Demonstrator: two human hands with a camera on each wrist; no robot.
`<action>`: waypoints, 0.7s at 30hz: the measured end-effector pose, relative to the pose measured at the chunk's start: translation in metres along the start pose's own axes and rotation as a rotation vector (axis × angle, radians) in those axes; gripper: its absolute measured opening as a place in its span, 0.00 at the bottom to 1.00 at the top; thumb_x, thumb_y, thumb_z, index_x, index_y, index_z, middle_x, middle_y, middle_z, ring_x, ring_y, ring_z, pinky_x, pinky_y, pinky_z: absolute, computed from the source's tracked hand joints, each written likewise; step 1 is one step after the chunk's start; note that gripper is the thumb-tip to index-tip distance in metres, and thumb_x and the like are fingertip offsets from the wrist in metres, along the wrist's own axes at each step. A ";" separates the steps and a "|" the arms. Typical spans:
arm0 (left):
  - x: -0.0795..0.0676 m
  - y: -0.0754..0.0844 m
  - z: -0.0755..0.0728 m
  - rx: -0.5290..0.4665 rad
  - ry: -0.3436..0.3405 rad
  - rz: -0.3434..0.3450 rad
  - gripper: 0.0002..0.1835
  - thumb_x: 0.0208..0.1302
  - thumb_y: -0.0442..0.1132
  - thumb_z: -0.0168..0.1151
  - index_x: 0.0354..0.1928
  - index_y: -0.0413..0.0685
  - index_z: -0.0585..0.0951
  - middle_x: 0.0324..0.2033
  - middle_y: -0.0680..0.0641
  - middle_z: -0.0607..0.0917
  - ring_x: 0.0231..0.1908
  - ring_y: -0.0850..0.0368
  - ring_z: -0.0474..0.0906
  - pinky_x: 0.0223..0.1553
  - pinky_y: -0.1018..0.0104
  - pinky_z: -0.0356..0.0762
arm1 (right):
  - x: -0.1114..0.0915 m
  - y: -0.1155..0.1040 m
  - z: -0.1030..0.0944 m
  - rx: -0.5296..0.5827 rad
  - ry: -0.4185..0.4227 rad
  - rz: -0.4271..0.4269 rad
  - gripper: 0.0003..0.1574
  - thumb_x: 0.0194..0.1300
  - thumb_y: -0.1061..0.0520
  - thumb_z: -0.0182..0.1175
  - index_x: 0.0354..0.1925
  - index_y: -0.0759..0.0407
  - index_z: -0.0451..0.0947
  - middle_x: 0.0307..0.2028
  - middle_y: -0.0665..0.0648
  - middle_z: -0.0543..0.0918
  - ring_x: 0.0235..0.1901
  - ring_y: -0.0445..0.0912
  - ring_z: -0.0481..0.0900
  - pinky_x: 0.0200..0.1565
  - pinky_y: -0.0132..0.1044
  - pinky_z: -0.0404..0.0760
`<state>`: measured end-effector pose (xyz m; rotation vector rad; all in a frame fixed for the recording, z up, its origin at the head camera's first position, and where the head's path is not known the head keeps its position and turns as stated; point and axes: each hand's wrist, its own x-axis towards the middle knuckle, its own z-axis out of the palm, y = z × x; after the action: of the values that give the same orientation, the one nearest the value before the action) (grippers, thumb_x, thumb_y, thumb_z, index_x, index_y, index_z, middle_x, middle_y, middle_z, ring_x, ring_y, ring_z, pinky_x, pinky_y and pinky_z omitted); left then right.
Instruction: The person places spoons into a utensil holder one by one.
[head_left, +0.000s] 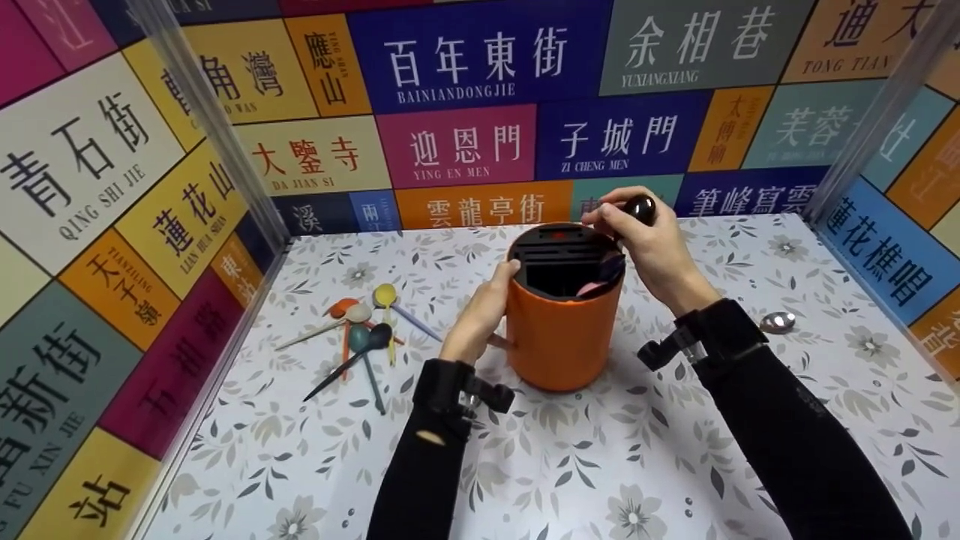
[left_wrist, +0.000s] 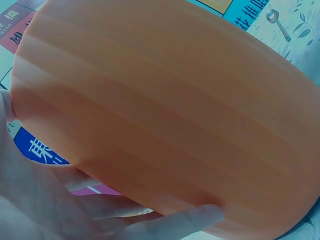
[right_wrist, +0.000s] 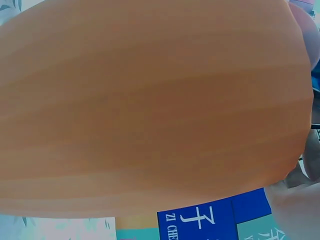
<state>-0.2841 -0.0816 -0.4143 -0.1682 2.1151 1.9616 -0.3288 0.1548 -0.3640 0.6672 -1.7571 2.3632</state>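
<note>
Orange cylindrical container with a black slotted top stands upright on the white floral tabletop; the left hand grips its side, thumb at the rim, while the right hand holds a glossy dark round-ended object near the rim; multicoloured long-handled spoons lie left, a silver metal spoon right

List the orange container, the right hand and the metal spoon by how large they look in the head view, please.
1. Orange container
2. Right hand
3. Metal spoon, its handle mostly hidden
</note>
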 end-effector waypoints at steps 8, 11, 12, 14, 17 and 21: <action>0.001 0.001 0.000 0.016 0.016 -0.008 0.42 0.70 0.72 0.45 0.72 0.51 0.76 0.70 0.41 0.75 0.69 0.45 0.70 0.37 0.39 0.86 | 0.001 -0.004 0.000 -0.191 -0.002 0.005 0.10 0.82 0.56 0.54 0.43 0.61 0.73 0.37 0.56 0.90 0.47 0.51 0.81 0.52 0.38 0.72; 0.001 0.000 0.001 0.015 0.017 -0.014 0.42 0.70 0.72 0.44 0.72 0.51 0.76 0.71 0.42 0.74 0.70 0.45 0.69 0.39 0.38 0.86 | 0.002 -0.005 0.003 -0.184 -0.005 -0.015 0.11 0.82 0.55 0.53 0.43 0.62 0.74 0.37 0.58 0.90 0.49 0.54 0.82 0.56 0.40 0.74; 0.002 0.000 0.001 0.015 0.018 -0.016 0.42 0.70 0.72 0.44 0.73 0.51 0.76 0.71 0.42 0.74 0.71 0.45 0.68 0.39 0.38 0.86 | 0.002 -0.004 0.003 -0.181 -0.006 -0.013 0.10 0.82 0.56 0.54 0.43 0.61 0.75 0.37 0.58 0.90 0.49 0.54 0.83 0.57 0.40 0.75; 0.001 0.000 0.001 0.019 0.022 -0.014 0.42 0.70 0.72 0.44 0.72 0.51 0.76 0.71 0.42 0.73 0.71 0.45 0.68 0.38 0.38 0.86 | 0.000 0.001 0.004 -0.190 -0.009 0.007 0.08 0.81 0.57 0.56 0.44 0.61 0.76 0.39 0.58 0.90 0.49 0.54 0.84 0.57 0.40 0.77; 0.001 0.000 0.001 0.024 0.026 -0.010 0.42 0.70 0.72 0.44 0.72 0.50 0.76 0.71 0.42 0.74 0.70 0.45 0.68 0.37 0.39 0.86 | -0.005 0.009 0.002 -0.230 -0.028 0.048 0.09 0.78 0.58 0.59 0.45 0.65 0.78 0.41 0.58 0.89 0.48 0.52 0.83 0.56 0.38 0.78; 0.000 0.000 0.001 0.026 0.023 -0.005 0.42 0.70 0.73 0.45 0.72 0.51 0.76 0.70 0.41 0.74 0.70 0.45 0.69 0.36 0.40 0.87 | -0.009 0.016 -0.001 -0.274 -0.034 0.056 0.16 0.78 0.56 0.59 0.47 0.71 0.80 0.44 0.58 0.90 0.51 0.50 0.83 0.59 0.36 0.76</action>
<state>-0.2844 -0.0802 -0.4144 -0.1917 2.1510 1.9378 -0.3267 0.1522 -0.3816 0.6270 -2.0876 2.0961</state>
